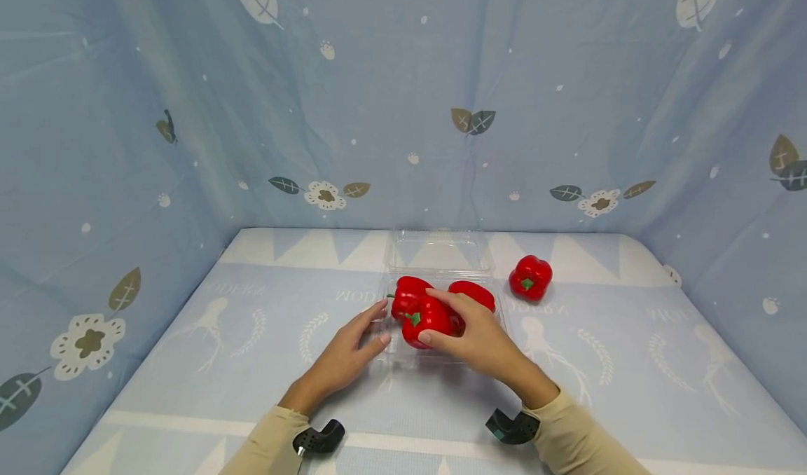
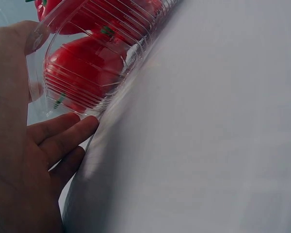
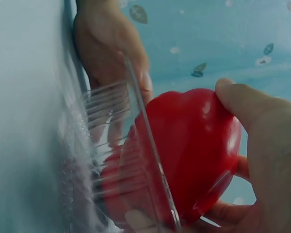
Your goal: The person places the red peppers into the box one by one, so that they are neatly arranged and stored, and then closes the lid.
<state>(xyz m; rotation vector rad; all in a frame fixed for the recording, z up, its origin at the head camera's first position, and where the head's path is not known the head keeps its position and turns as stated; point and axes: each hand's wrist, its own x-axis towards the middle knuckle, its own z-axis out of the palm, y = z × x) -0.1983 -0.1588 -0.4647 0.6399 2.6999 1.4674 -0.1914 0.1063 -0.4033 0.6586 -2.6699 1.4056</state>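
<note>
My right hand (image 1: 482,338) grips a red bell pepper (image 1: 424,324) with a green stem, low over the front of a clear plastic clamshell container (image 1: 391,352). In the right wrist view the held bell pepper (image 3: 194,145) shows thumb and fingers around it, its lower part behind the container's rim. Two other red bell peppers (image 1: 408,293) (image 1: 471,293) lie inside the container at the back. At the container's left side is my left hand (image 1: 343,352), fingers spread; in the left wrist view its fingertips are right at the ribbed wall (image 2: 99,94).
Behind the tray, the container's clear lid (image 1: 438,251) lies folded back, flat on the table. One more red bell pepper (image 1: 530,277) rests on the patterned tablecloth (image 1: 252,335) to the right of the container. Blue patterned curtains (image 1: 403,97) enclose the table at back and sides.
</note>
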